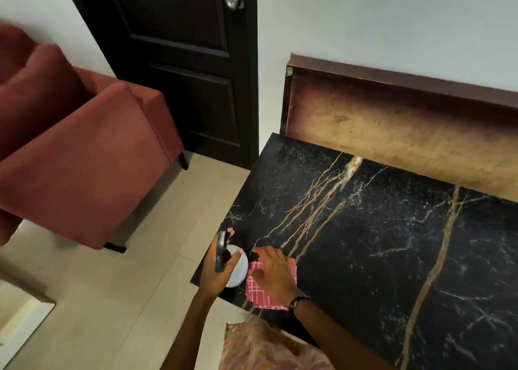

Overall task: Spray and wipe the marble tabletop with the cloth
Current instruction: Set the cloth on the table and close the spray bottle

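I see the left hand [217, 268] clasping the light spray bottle [236, 266] by its neck at the table's [364, 243] seven o'clock corner, right hand [273, 271] resting flat-fingered on the soft cloth [259, 294].

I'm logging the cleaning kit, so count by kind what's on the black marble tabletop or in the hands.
Cloths: 1, the pink checked cloth under the right hand
Spray bottles: 1, the white spray bottle
Phones: 1, the dark phone in the left hand
Total: 3
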Motion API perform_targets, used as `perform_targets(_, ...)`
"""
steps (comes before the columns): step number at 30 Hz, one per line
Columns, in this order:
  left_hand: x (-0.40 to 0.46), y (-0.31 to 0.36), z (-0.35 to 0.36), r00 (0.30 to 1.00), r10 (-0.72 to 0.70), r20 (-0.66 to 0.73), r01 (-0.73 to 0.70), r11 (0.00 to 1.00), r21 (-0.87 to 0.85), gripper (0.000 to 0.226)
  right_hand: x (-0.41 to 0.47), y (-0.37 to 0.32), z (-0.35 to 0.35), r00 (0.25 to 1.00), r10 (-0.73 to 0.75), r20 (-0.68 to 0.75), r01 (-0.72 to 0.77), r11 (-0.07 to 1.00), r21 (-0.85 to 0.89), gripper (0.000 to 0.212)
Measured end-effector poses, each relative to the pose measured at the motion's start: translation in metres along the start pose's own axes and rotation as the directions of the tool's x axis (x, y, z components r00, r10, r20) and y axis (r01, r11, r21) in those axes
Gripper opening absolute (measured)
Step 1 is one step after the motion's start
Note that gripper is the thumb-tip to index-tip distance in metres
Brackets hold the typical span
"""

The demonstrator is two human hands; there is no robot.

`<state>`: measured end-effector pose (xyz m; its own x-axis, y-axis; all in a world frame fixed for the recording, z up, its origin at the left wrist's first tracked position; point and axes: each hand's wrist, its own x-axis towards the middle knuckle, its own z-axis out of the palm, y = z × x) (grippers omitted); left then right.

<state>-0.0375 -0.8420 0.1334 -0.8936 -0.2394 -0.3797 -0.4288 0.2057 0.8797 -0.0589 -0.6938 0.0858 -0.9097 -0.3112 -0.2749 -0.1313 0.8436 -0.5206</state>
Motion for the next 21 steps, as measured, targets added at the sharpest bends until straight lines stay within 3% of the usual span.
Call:
perform_targets(2, 0.001, -0.017, -0.003, 0.999, -0.04, 0.022, 0.039, 0.998, 0.045, 0.069, 0.002, -0.011, 0.0, 0.993, -0.114, 0.006, 0.113, 0.986, 0.12, 0.062)
perform_targets(4, 0.001, -0.026, -0.003, 0.997, -0.066, 0.031, 0.064, 0.996, 0.055, 0.071, 0.0, -0.021, 0.004, 0.978, -0.183, 0.099, 0.147, 0.945, 0.292, 0.076)
perform_targets(5, 0.002, -0.027, -0.003, 0.998, -0.068, 0.02, 0.066, 0.996, 0.066, 0.077, 0.0, -0.026, 0.008, 0.975, -0.188, 0.118, 0.136, 0.928, 0.348, 0.08)
perform_targets(8, 0.015, -0.047, 0.001, 0.997, -0.073, 0.018, 0.072, 0.996, 0.049, 0.125, -0.001, -0.035, 0.021, 0.991, -0.125, 0.04, 0.099, 0.91, 0.403, 0.083)
perform_targets(9, 0.022, -0.059, 0.001, 0.996, -0.088, 0.031, 0.087, 0.995, 0.042, 0.126, -0.001, -0.036, 0.026, 0.994, -0.104, 0.034, 0.081, 0.908, 0.41, 0.084)
perform_targets(12, 0.031, -0.074, 0.003, 0.991, -0.122, 0.061, 0.117, 0.989, 0.085, 0.094, -0.003, -0.043, 0.03, 0.999, -0.054, -0.004, 0.051, 0.921, 0.387, 0.083)
perform_targets(16, 0.015, -0.038, -0.001, 0.991, -0.128, 0.041, 0.126, 0.991, 0.044, 0.076, -0.008, -0.046, 0.025, 0.998, -0.029, -0.055, 0.049, 0.911, 0.409, 0.068)
perform_targets(17, 0.013, -0.032, 0.0, 0.99, -0.135, 0.051, 0.133, 0.991, 0.03, 0.075, -0.01, -0.042, 0.025, 0.996, -0.081, -0.025, 0.085, 0.916, 0.393, 0.058)
perform_targets(19, 0.007, -0.022, 0.002, 0.984, -0.162, 0.071, 0.163, 0.987, -0.007, 0.072, -0.015, -0.038, 0.027, 0.965, -0.261, -0.026, 0.232, 0.801, 0.552, 0.046)
perform_targets(20, 0.005, -0.018, 0.002, 0.982, -0.175, 0.069, 0.177, 0.984, -0.019, 0.071, -0.019, -0.04, 0.021, 0.971, -0.24, -0.009, 0.197, 0.775, 0.6, 0.048)
perform_targets(21, 0.004, -0.013, 0.002, 0.982, -0.178, 0.069, 0.18, 0.983, -0.019, 0.07, -0.023, -0.043, 0.015, 0.992, -0.125, 0.0, 0.102, 0.813, 0.573, 0.053)
